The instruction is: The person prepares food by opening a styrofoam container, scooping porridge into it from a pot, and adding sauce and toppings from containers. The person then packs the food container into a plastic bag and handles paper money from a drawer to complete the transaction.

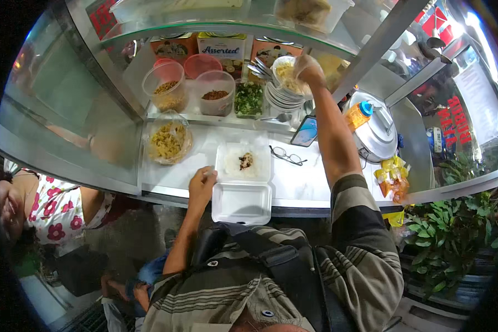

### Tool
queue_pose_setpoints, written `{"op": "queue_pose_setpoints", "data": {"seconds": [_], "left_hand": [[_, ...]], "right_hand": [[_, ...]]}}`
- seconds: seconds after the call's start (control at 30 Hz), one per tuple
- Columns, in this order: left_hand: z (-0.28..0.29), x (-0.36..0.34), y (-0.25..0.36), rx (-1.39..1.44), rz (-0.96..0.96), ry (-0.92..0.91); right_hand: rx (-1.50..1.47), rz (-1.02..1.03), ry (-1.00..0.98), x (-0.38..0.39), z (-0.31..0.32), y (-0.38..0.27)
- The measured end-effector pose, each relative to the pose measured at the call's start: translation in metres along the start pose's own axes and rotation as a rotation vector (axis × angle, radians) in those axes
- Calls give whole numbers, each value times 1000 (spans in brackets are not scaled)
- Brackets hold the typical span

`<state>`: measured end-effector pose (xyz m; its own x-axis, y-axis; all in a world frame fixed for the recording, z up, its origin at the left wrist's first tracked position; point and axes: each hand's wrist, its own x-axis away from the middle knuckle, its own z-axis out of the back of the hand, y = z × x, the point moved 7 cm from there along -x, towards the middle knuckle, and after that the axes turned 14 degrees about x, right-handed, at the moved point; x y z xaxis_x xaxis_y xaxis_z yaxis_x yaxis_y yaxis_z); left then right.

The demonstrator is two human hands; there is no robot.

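Note:
A white foam takeaway box [241, 203] lies with its lid folded out toward me. Its far half holds something whitish with a small dark-and-pale topping [245, 161] in the middle. My left hand [202, 185] has its fingers curled at the box's left edge, near the hinge. My right arm stretches up to the back shelf. There my right hand [309, 71] is at a white bowl [277, 62] of pale shredded food [287, 74], its fingertips hard to make out. The bowl stands above a stack of white plates [283, 98].
Tubs of brown bits [167, 91] and chopped greens [249, 99] line the shelf. A bag of yellow food [169, 142], eyeglasses [287, 155] and a phone [305, 131] surround the box. A large metal pot [374, 138] stands right; a glass shelf [221, 26] crosses above.

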<state>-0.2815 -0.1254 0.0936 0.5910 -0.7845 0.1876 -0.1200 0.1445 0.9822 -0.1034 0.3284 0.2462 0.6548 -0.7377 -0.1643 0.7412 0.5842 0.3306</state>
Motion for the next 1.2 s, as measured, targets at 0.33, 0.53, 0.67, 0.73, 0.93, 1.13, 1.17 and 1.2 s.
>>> {"op": "queue_pose_setpoints", "data": {"seconds": [0.33,0.53,0.67,0.73,0.93,1.13,1.17,1.2], "left_hand": [[-26,-8,-52,410,341,-170],[-12,-32,-64,499,254,-164],[-21,-37,-69,532,281,-214],[-18,-35,-72,543,260,-196],[-20,-35,-68,574,276,-173],[-21,-45,-66,570,297,-201],[-25,-45,-61,550,276,-193],[-23,-36,-56,556,269,-204]], "right_hand": [[-1303,-249,238,27,-4,-5],[-854,7,-263,162,76,-154],[-565,272,-98,188,-23,-217],[-629,331,69,197,-28,-234],[-648,274,8,199,-43,-230],[-518,312,-128,200,-35,-228],[-591,247,-81,197,-14,-211],[-662,182,-31,193,7,-194]]}}
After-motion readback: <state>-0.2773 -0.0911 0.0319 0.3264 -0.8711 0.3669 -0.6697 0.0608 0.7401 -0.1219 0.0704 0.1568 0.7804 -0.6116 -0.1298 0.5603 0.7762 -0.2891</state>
